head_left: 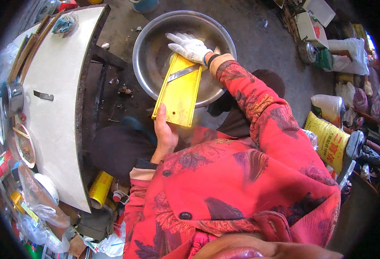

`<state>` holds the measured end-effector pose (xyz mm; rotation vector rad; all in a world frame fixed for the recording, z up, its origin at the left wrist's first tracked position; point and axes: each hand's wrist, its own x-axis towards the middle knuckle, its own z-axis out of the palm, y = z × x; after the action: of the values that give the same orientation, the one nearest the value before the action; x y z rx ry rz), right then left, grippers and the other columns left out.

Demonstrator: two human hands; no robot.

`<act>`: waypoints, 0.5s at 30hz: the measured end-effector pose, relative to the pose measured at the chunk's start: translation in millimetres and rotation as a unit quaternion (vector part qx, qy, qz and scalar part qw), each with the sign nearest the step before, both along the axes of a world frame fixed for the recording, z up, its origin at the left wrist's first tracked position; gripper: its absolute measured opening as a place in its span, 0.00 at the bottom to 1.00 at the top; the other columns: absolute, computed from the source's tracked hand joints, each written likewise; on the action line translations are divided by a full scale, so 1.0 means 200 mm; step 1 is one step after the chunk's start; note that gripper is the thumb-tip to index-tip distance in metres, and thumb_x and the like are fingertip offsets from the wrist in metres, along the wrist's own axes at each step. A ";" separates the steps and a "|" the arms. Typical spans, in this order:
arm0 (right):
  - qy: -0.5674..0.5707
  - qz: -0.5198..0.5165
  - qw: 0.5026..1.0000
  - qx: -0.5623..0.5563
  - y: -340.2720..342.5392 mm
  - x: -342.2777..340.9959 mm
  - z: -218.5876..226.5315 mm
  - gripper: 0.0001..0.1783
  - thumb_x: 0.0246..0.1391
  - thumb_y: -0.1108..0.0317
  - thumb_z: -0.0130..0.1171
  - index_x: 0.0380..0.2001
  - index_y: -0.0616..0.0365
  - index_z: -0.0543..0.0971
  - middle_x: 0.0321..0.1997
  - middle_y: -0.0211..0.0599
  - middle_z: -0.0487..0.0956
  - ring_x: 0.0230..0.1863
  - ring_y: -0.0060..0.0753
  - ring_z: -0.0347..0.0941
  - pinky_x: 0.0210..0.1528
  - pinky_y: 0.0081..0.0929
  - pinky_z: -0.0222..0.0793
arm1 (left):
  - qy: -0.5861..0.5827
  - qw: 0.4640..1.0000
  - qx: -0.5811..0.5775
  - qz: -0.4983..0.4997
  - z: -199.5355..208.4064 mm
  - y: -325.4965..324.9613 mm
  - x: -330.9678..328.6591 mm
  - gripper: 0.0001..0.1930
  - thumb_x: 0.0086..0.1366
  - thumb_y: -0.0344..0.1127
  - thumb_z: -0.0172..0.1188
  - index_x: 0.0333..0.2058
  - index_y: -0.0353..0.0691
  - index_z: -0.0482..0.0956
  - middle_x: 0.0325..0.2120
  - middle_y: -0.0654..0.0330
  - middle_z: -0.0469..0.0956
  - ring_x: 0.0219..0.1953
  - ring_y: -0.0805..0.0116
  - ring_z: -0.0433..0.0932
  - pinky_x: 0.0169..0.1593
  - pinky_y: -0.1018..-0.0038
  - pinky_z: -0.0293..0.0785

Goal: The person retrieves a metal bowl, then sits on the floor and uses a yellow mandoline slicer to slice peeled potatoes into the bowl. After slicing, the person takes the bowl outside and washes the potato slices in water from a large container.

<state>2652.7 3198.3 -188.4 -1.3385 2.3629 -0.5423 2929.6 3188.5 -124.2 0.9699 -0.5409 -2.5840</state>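
My left hand (166,134) is bare and closed on the lower end of a yellow slicer board (182,97), thumb on its edge. A slanted metal blade (183,72) crosses the board. The board leans over the rim of a wide metal basin (142,64), its far end inside. My right hand (189,48), in a white knitted glove, lies flat over that far end with fingers stretched out to the left. What is under its palm is hidden. Some pale pieces show in the basin near the glove, too small to name.
On the left stands a white-topped table (60,112) with a dark edge, holding a loose metal blade (43,95), a metal mug (14,99) and a blue scrubber (65,23). Filled sacks (326,140) and white boxes (310,28) line the right. A blue bucket (144,5) stands beyond the basin.
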 end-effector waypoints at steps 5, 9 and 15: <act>0.101 0.037 0.993 -0.057 0.10 -0.13 0.03 0.28 0.61 0.48 0.43 0.59 0.51 0.68 0.58 0.50 0.71 0.60 0.50 0.65 0.65 0.42 0.55 | -0.012 0.999 -0.044 -0.007 0.13 -0.12 0.15 0.24 0.70 0.45 0.48 0.57 0.33 0.65 0.52 0.56 0.73 0.52 0.65 0.74 0.54 0.67 0.71; 0.044 -0.031 0.998 -0.020 0.20 -0.17 0.12 0.29 0.62 0.48 0.44 0.61 0.49 0.67 0.65 0.44 0.65 0.67 0.44 0.57 0.68 0.36 0.50 | -0.004 0.999 -0.049 0.000 0.28 -0.21 0.39 0.25 0.69 0.44 0.48 0.58 0.31 0.65 0.52 0.52 0.73 0.53 0.62 0.74 0.56 0.65 0.70; -0.009 -0.031 0.985 -0.168 0.33 -0.07 0.26 0.17 0.61 0.59 0.52 0.48 0.56 0.78 0.47 0.44 0.80 0.51 0.39 0.76 0.56 0.29 0.67 | 0.017 0.986 -0.118 0.120 0.47 -0.33 0.65 0.26 0.66 0.45 0.54 0.57 0.34 0.66 0.53 0.54 0.73 0.54 0.59 0.73 0.57 0.62 0.69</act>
<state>2638.9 3264.6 -135.8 -1.3897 2.3809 -1.0033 3059.2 3121.7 -29.6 0.8518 -0.6601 -2.2606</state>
